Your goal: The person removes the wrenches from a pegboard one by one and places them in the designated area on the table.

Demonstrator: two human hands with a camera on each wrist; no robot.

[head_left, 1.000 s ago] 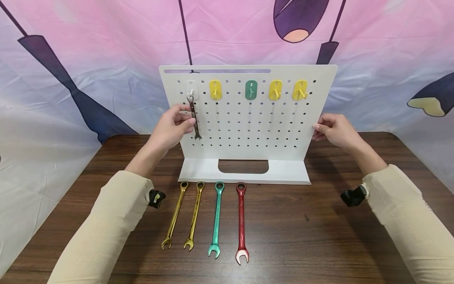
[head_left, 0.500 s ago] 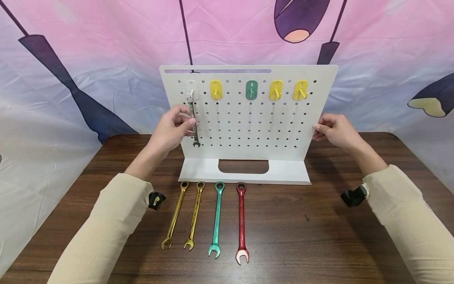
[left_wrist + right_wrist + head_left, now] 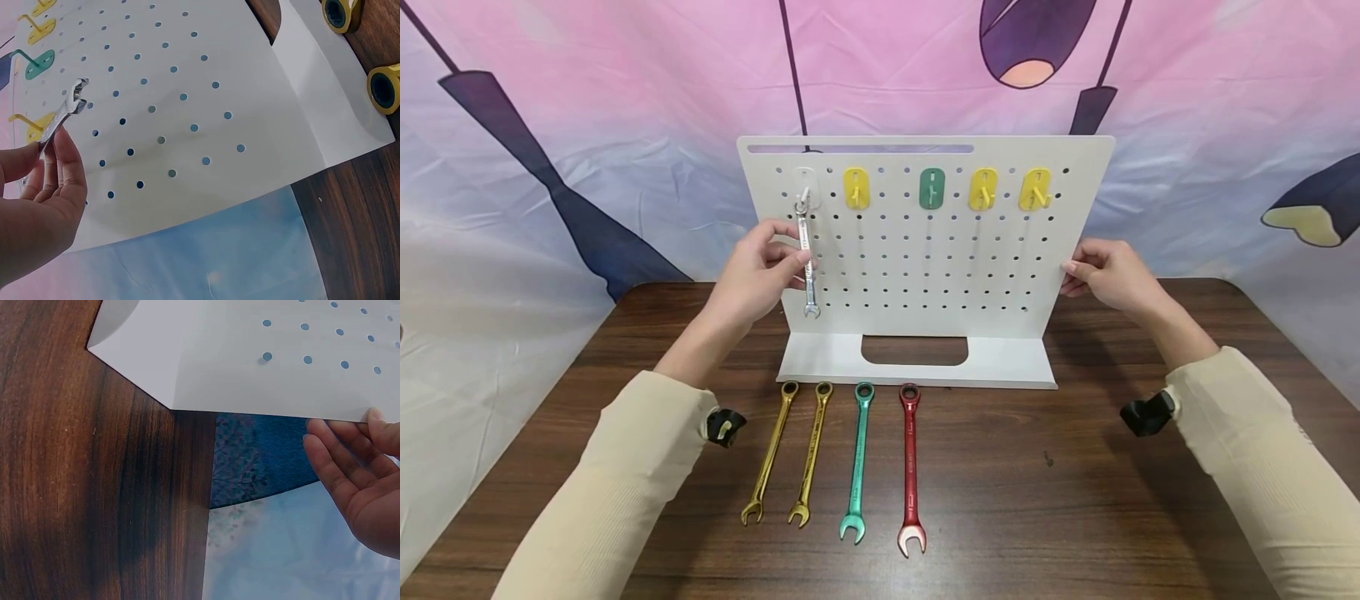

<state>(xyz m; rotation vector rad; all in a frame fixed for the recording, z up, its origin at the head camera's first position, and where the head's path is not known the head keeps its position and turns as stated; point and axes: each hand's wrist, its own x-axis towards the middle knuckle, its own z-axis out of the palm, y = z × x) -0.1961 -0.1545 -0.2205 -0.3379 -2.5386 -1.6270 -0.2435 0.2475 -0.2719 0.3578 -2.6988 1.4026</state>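
Note:
My left hand (image 3: 758, 265) pinches a small silver combination wrench (image 3: 809, 287) between thumb and fingers. The wrench stands nearly upright in front of the white pegboard (image 3: 917, 275), ring end up and open end down. Its ring overlaps the peg of the white hook (image 3: 806, 177) in the head view. In the left wrist view the open end of the wrench (image 3: 76, 100) sticks out past the fingertips. On the other side, my right hand (image 3: 1116, 271) grips the board's right edge, thumb (image 3: 375, 415) in front and fingers behind.
Two yellow hooks (image 3: 982, 190), a green hook (image 3: 932, 189) and another yellow hook (image 3: 856, 189) line the board's top. Before its base lie two gold wrenches (image 3: 811, 458), a green wrench (image 3: 857, 458) and a red wrench (image 3: 911, 467) on the wooden table (image 3: 1000, 500).
The silver wrench has swung so that its open end sits slightly lower and further left, and its shaft catches more light. The left forearm has shifted slightly left; the right hand keeps its place.

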